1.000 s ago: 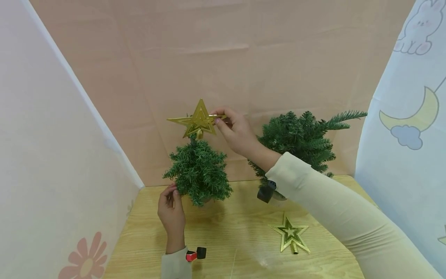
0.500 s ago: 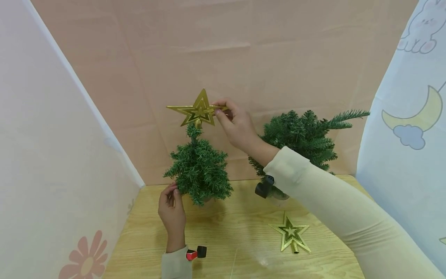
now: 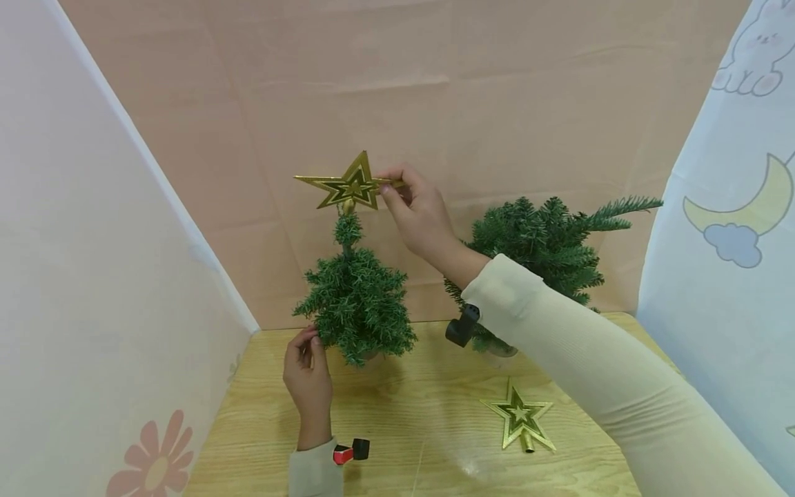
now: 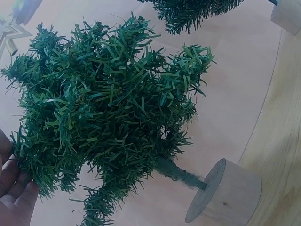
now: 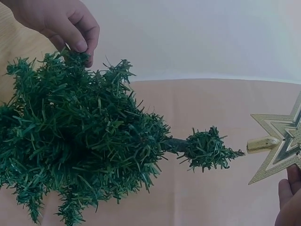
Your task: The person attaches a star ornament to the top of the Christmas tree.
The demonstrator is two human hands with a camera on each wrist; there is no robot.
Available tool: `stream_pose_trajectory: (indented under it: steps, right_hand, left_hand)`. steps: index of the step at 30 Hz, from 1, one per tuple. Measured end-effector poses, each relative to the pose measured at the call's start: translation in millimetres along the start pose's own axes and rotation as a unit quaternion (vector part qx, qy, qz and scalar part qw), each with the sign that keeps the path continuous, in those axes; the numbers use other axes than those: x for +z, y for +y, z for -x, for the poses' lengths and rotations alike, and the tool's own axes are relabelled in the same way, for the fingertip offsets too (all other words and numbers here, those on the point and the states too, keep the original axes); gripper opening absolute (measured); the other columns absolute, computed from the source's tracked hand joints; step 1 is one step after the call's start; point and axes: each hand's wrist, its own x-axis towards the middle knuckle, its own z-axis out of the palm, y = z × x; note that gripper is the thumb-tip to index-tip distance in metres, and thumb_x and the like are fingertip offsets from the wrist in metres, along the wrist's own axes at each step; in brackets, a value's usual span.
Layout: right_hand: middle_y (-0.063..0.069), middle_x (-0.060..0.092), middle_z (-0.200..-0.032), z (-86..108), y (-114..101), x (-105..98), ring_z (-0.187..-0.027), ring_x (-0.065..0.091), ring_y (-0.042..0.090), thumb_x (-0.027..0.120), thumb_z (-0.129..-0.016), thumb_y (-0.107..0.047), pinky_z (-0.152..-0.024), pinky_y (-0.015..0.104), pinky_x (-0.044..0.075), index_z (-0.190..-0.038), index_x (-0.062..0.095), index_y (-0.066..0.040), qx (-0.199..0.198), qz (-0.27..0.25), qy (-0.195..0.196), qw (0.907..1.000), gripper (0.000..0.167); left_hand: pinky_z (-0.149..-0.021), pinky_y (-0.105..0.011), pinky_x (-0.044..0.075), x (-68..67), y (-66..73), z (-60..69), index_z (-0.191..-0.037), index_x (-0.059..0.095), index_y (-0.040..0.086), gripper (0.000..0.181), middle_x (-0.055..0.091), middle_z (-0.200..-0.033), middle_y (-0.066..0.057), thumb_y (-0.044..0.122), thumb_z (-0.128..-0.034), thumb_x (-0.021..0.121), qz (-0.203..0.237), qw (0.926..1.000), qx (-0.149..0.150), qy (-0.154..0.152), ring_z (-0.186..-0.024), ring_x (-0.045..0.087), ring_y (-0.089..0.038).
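My right hand (image 3: 422,215) pinches one point of a gold star (image 3: 355,185) above the small green tree (image 3: 360,304). In the right wrist view, the star's hollow stem (image 5: 262,144) lines up with the tree's tip (image 5: 239,153), a small gap between them. My left hand (image 3: 308,379) pinches a branch end on the tree's left side; the right wrist view shows that hand (image 5: 66,28) with thumb and fingers closed on the branch. The tree stands on a round wooden base (image 4: 225,194).
A second, bushier tree (image 3: 534,241) stands at the back right, partly behind my right forearm. Another gold star (image 3: 519,414) lies on the wooden table (image 3: 397,407) at the front right. Cloth walls (image 3: 397,90) enclose the back and both sides.
My right hand has raised the star and shifted it slightly left, from beside the tree's top to just over its tip. The top of the tree shows more fully. My left hand has hardly moved.
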Motion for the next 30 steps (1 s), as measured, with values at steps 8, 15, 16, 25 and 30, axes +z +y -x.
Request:
stream_pose_trajectory:
  steps: [8,15,16,25,30]
  right_hand:
    - [-0.001,0.066,-0.111,-10.0,1.6,0.5,-0.096,0.062,0.006,0.051,-0.103,-0.017,-0.075,0.027,0.050,-0.119,0.061,-0.014,0.012,0.008,0.010,0.9999,0.019]
    - [-0.003,0.065,-0.109,-17.0,2.4,1.4,-0.093,0.062,0.008,0.052,-0.103,-0.018,-0.065,0.029,0.043,-0.118,0.061,-0.015,0.025,-0.001,0.020,0.9995,0.019]
    - [-0.002,0.065,-0.109,-17.5,2.4,1.7,-0.093,0.062,0.008,0.052,-0.102,-0.019,-0.066,0.029,0.043,-0.118,0.061,-0.015,0.025,-0.002,0.019,0.9995,0.019]
    - [-0.002,0.066,-0.107,-21.3,3.6,4.7,-0.093,0.061,0.010,0.051,-0.103,-0.019,-0.069,0.028,0.043,-0.118,0.061,-0.015,0.033,-0.004,0.015,0.9993,0.019]
    - [-0.003,0.066,-0.106,-22.0,5.6,6.6,-0.089,0.061,0.010,0.051,-0.103,-0.018,-0.069,0.028,0.044,-0.118,0.061,-0.015,0.034,-0.002,0.016,0.9993,0.018]
  left_hand:
    - [-0.098,-0.023,0.046,-0.6,-2.3,-1.3,-0.109,0.057,-0.018,0.017,0.059,-0.118,-0.028,-0.008,-0.0963,0.052,-0.001,1.0000,0.002,0.004,-0.114,0.057,-0.041]
    - [-0.098,-0.022,0.046,-1.8,-3.2,-1.6,-0.109,0.058,-0.017,0.017,0.058,-0.118,-0.030,-0.006,-0.0971,0.052,-0.002,1.0000,-0.003,0.002,-0.115,0.057,-0.040]
    - [-0.098,-0.022,0.046,-1.9,-3.2,-1.5,-0.109,0.058,-0.017,0.017,0.058,-0.118,-0.030,-0.006,-0.0971,0.052,-0.003,1.0000,-0.004,0.002,-0.115,0.057,-0.040]
    - [-0.098,-0.022,0.046,-0.8,-2.8,-2.0,-0.109,0.057,-0.018,0.017,0.058,-0.120,-0.027,-0.006,-0.0972,0.052,0.011,0.9999,-0.004,-0.002,-0.116,0.055,-0.044]
    - [-0.098,-0.021,0.046,-0.7,-3.4,-2.1,-0.109,0.057,-0.017,0.017,0.059,-0.120,-0.024,-0.006,-0.0973,0.052,0.015,0.9999,-0.004,-0.003,-0.116,0.055,-0.044]
